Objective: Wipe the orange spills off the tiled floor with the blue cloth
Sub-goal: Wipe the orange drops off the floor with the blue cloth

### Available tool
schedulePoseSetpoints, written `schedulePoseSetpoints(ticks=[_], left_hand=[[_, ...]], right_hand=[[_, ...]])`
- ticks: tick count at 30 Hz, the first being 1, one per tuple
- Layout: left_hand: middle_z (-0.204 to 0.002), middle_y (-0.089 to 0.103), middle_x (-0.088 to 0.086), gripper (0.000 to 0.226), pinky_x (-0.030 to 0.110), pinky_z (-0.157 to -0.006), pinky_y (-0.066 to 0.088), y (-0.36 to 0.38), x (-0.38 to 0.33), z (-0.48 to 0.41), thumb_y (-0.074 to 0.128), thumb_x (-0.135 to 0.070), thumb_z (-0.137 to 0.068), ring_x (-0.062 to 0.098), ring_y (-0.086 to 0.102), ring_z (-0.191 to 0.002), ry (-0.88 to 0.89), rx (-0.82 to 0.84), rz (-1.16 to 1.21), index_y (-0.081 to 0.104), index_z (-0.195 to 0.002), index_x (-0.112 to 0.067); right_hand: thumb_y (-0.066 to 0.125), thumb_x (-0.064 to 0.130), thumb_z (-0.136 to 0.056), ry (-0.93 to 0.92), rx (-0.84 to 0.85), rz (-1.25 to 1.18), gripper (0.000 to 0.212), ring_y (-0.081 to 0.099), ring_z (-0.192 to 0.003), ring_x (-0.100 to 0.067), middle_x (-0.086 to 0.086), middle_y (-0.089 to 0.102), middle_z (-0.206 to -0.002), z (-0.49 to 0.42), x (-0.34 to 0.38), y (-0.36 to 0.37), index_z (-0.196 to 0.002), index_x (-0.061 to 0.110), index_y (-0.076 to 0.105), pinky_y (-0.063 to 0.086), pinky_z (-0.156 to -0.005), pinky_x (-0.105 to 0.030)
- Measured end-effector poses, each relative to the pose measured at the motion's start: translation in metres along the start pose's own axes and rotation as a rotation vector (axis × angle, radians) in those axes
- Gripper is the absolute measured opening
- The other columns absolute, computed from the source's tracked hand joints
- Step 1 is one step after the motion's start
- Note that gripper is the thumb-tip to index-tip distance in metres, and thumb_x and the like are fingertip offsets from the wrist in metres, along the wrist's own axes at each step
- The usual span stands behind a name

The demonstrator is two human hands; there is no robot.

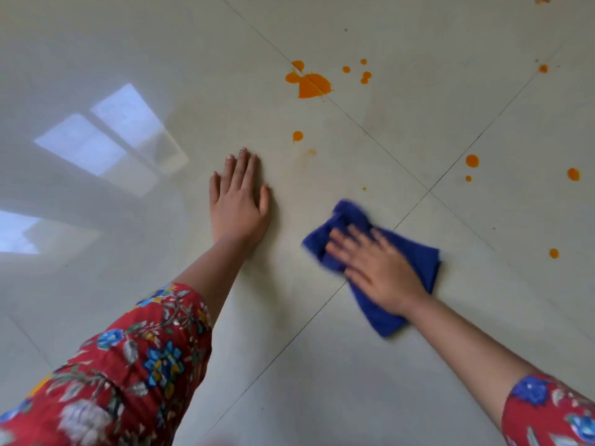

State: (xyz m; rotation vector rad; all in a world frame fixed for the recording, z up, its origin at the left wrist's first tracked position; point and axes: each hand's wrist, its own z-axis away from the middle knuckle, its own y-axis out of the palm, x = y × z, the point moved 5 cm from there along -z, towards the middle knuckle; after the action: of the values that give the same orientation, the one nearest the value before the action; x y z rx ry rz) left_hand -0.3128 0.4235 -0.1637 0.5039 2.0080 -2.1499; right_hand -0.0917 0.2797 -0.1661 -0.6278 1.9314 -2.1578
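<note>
The blue cloth (415, 262) under the flat right hand (376, 268) looks soft and fuzzy, the tiled floor (289, 349) around it is smooth, hard and shiny, the orange spills (310, 85) beyond that hand look wet and glossy, and the left sleeve (128, 365) is thin flowery cloth.

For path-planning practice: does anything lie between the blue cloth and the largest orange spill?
Nothing visible does: only tiled floor and a small orange drop lie between the blue cloth and the largest orange spill. The left hand rests aside.

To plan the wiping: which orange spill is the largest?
The splash lying across the tile joint, beyond the left hand; all the others are small round drops.
</note>
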Motion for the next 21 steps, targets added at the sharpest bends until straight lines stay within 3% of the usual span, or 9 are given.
schedulePoseSetpoints(ticks=[3, 5, 7, 11, 12, 15, 17, 19, 21], left_hand=[[-0.162, 0.010, -0.010, 0.059, 0.038, -0.121, 0.001, 0.000, -0.001, -0.001, 0.030, -0.040, -0.098, 0.013, 0.003, -0.150, -0.004, 0.012, -0.008, 0.017, -0.154, -0.027], [-0.162, 0.009, -0.010, 0.059, 0.038, -0.121, 0.001, 0.000, 0.000, 0.000, 0.030, -0.040, -0.098, 0.013, 0.002, -0.150, -0.001, 0.016, -0.006, 0.016, -0.154, -0.028], [-0.162, 0.009, -0.011, 0.058, 0.038, -0.121, 0.001, 0.000, 0.001, 0.000, 0.030, -0.040, -0.099, 0.013, 0.003, -0.150, -0.007, 0.012, -0.004, 0.015, -0.154, -0.029], [-0.162, 0.008, -0.010, 0.058, 0.038, -0.121, 0.002, 0.002, 0.000, 0.000, 0.029, -0.040, -0.100, 0.013, 0.003, -0.150, -0.014, 0.011, -0.020, 0.014, -0.154, -0.028], [-0.163, 0.007, -0.010, 0.058, 0.039, -0.121, 0.002, 0.003, 0.000, 0.000, 0.028, -0.041, -0.100, 0.013, 0.001, -0.150, -0.016, 0.016, -0.025, 0.012, -0.155, -0.028], [-0.162, 0.006, -0.010, 0.059, 0.040, -0.122, 0.003, 0.003, -0.001, 0.001, 0.027, -0.041, -0.100, 0.013, 0.001, -0.150, -0.012, 0.016, -0.032, 0.011, -0.155, -0.028], [-0.162, 0.008, -0.010, 0.059, 0.040, -0.121, 0.004, 0.002, 0.000, 0.000, 0.027, -0.041, -0.099, 0.013, 0.003, -0.150, -0.014, 0.007, -0.026, 0.014, -0.154, -0.028], [-0.162, 0.011, -0.010, 0.059, 0.041, -0.121, 0.006, 0.001, 0.000, 0.000, 0.027, -0.042, -0.097, 0.014, 0.005, -0.150, -0.019, 0.001, -0.030, 0.016, -0.154, -0.028], [-0.162, 0.013, -0.009, 0.060, 0.041, -0.120, 0.008, 0.001, -0.001, -0.001, 0.027, -0.043, -0.096, 0.015, 0.007, -0.150, -0.017, 0.000, -0.031, 0.019, -0.154, -0.027]], right_hand=[[0.028, 0.039, -0.100, 0.404, -0.112, -0.051, 0.051, 0.023, -0.146, -0.014, 0.009, 0.025, -0.158, -0.030, -0.043, -0.017, -0.149, 0.029, 0.033, 0.019, -0.118, -0.044], [0.026, 0.040, -0.099, 0.489, -0.152, -0.040, 0.052, 0.023, -0.146, -0.017, 0.008, 0.027, -0.158, -0.058, -0.037, -0.021, -0.149, 0.027, 0.034, 0.020, -0.118, -0.047], [0.027, 0.039, -0.099, 0.373, -0.125, -0.018, 0.052, 0.023, -0.147, -0.019, 0.007, 0.026, -0.159, -0.073, -0.020, -0.017, -0.150, 0.026, 0.034, 0.021, -0.118, -0.047], [0.031, 0.040, -0.101, -0.121, 0.037, 0.007, 0.049, 0.017, -0.148, -0.014, 0.010, 0.022, -0.159, -0.052, -0.011, -0.011, -0.149, 0.031, 0.033, 0.010, -0.120, -0.037], [0.031, 0.039, -0.101, -0.101, 0.030, -0.014, 0.049, 0.018, -0.148, -0.014, 0.010, 0.023, -0.159, -0.053, -0.025, -0.014, -0.149, 0.031, 0.034, 0.010, -0.120, -0.037], [0.027, 0.041, -0.099, 0.297, -0.103, -0.041, 0.050, 0.022, -0.146, -0.016, 0.009, 0.026, -0.158, -0.087, -0.074, -0.026, -0.148, 0.030, 0.035, 0.016, -0.119, -0.044], [0.023, 0.043, -0.097, 0.457, -0.139, -0.039, 0.055, 0.022, -0.147, -0.018, 0.008, 0.028, -0.158, -0.124, -0.074, -0.028, -0.149, 0.029, 0.035, 0.016, -0.119, -0.045], [0.025, 0.041, -0.096, 0.397, -0.153, -0.045, 0.055, 0.026, -0.146, -0.021, 0.005, 0.031, -0.157, -0.150, -0.048, -0.026, -0.148, 0.026, 0.038, 0.016, -0.118, -0.045], [0.031, 0.039, -0.098, 0.203, -0.125, -0.038, 0.052, 0.028, -0.145, -0.019, 0.005, 0.031, -0.157, -0.147, -0.019, -0.020, -0.147, 0.026, 0.039, 0.018, -0.118, -0.043]])
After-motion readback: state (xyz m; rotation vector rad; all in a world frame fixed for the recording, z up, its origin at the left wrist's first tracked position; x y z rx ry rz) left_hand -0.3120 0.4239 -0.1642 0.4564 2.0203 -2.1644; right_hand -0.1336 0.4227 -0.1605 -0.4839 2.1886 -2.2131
